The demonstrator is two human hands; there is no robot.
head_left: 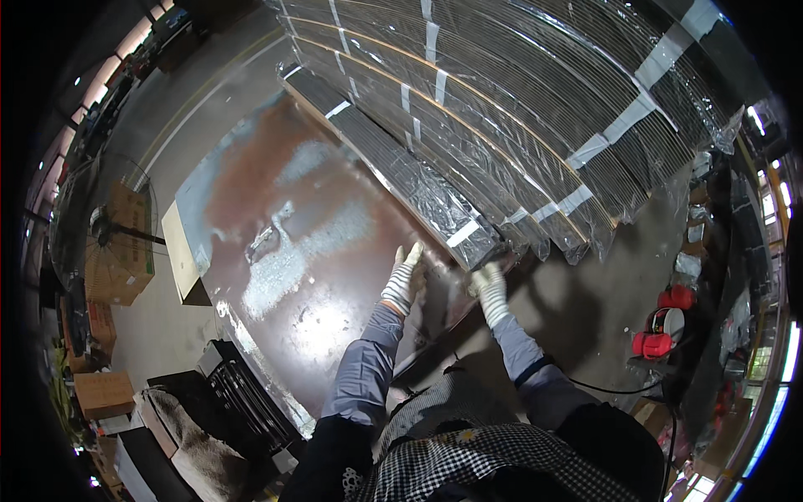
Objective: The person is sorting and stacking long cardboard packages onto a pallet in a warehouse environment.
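Observation:
A long, dark bundle of thin strips (pixel 393 171) in clear plastic, banded with white tape, lies along the right edge of a worn metal-topped table (pixel 322 217). My left hand (pixel 404 276), in a pale striped work glove, is over the tabletop beside the bundle's near part, its fingers stretched out and holding nothing. At the bundle's near end is my right hand (pixel 488 289), gloved alike, with its fingers closed around the end corner. The bundle partly hides those fingertips.
A tall stack of similar wrapped bundles (pixel 519 109) rises beyond the table. On the left stand a fan (pixel 104 227), cardboard boxes (pixel 104 393) and a black slatted frame (pixel 247 393). Red-and-white reels (pixel 665 322) and a black cable (pixel 615 390) are on the right.

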